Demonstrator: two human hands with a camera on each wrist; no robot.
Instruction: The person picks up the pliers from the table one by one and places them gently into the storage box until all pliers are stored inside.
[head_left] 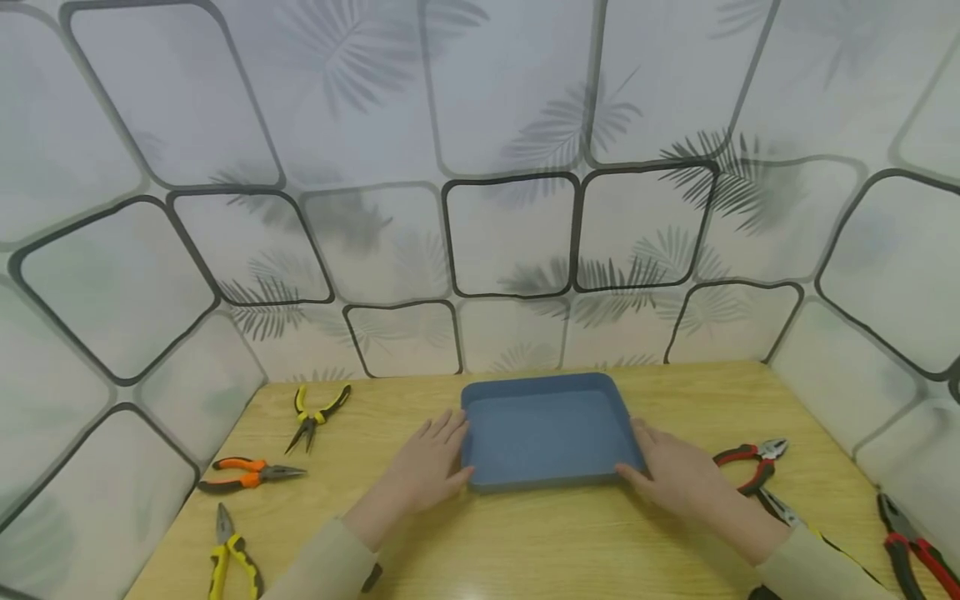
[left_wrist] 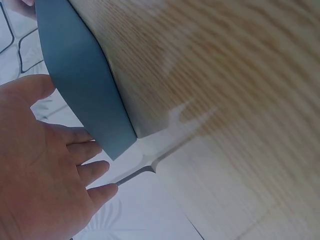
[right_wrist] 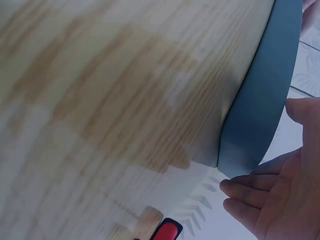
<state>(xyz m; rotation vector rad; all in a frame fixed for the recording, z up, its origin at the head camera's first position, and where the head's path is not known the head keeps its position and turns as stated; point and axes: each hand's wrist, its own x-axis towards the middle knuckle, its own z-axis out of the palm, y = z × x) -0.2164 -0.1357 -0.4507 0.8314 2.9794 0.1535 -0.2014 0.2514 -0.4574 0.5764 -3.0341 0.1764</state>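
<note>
A shallow blue rectangular tray [head_left: 551, 433] sits on the wooden table in the middle of the head view. My left hand [head_left: 429, 467] is at its left side, fingers along the outer wall and thumb by the near left corner. On the opposite side my right hand [head_left: 678, 473] touches the right wall, its thumb at the near right corner. In the left wrist view the tray's outer wall [left_wrist: 85, 75] meets the fingertips of the left hand [left_wrist: 45, 165]. The right wrist view shows the right hand [right_wrist: 285, 185] with fairly straight fingers against the tray's wall [right_wrist: 260, 100].
Left of the tray lie yellow-black pliers [head_left: 311, 419], orange-black pliers [head_left: 251, 473] and another yellow pair [head_left: 228, 554]. Red-black pliers [head_left: 753, 462], partly hidden pliers [head_left: 780, 507] and another red-black pair [head_left: 907, 546] lie right. Patterned cloth walls [head_left: 510, 233] enclose the table [head_left: 525, 542].
</note>
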